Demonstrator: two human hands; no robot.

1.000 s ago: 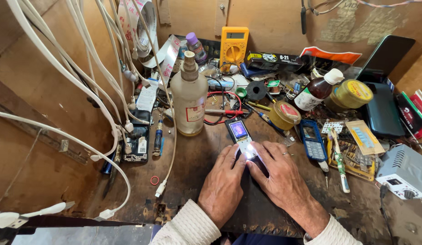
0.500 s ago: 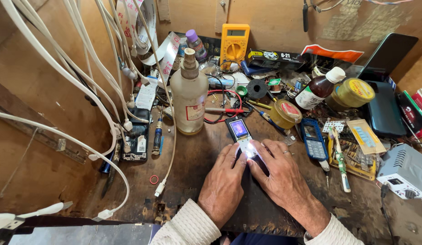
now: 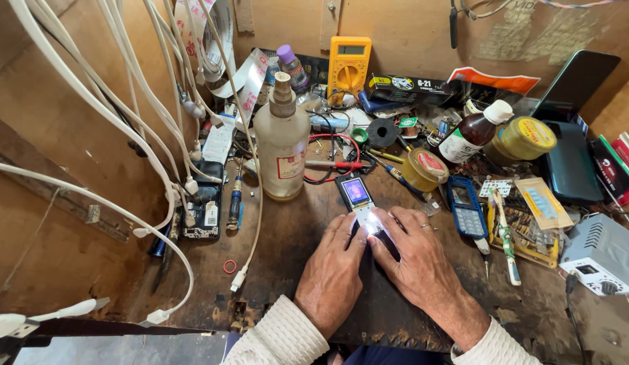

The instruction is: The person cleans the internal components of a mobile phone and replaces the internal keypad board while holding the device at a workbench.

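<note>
A small bar phone (image 3: 358, 198) lies on the worn wooden bench (image 3: 287, 236), its screen lit and its keypad glowing white. My left hand (image 3: 333, 272) rests on the bench with its fingertips against the phone's lower left edge. My right hand (image 3: 416, 260) lies beside it, fingers touching the phone's lower right side, a ring on one finger. Both hands pinch the lower end of the phone between them.
A tall cloudy bottle (image 3: 282, 142) stands just left of the phone. A blue keypad phone (image 3: 466, 207), tape rolls (image 3: 424, 169), a brown bottle (image 3: 473, 133), a yellow multimeter (image 3: 349, 66) and screwdrivers crowd the back and right. White cables (image 3: 125, 128) hang at left.
</note>
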